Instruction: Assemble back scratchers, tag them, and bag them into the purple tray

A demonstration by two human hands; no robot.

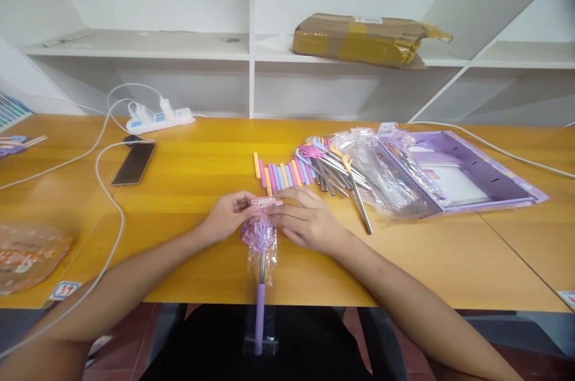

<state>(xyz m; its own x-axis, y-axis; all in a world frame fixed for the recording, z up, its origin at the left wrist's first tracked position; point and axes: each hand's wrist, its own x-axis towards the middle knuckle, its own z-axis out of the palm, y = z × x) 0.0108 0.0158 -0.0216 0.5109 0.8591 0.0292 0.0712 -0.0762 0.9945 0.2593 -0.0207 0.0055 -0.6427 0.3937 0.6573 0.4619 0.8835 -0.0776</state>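
Both hands pinch the top of a clear plastic bag at the table's front edge. Inside the bag lies a purple back scratcher [260, 309] with a hand-shaped head, a metal shaft and a purple grip hanging past the edge. My left hand [231, 213] closes on the bag's pink header from the left. My right hand [308, 219] grips the same end from the right, its fingers partly hiding the header. Just beyond the hands lie several coloured handle tubes [283, 175] in a row. Several metal back scratcher shafts [339, 168] with coloured hand heads are piled to their right.
Clear plastic bags [377, 171] lean on an open purple box [498, 189] at the right. A phone [134, 163], a power strip [159, 120] and a white cable [117, 207] are at the left. A taped carton [354, 39] sits on the shelf.
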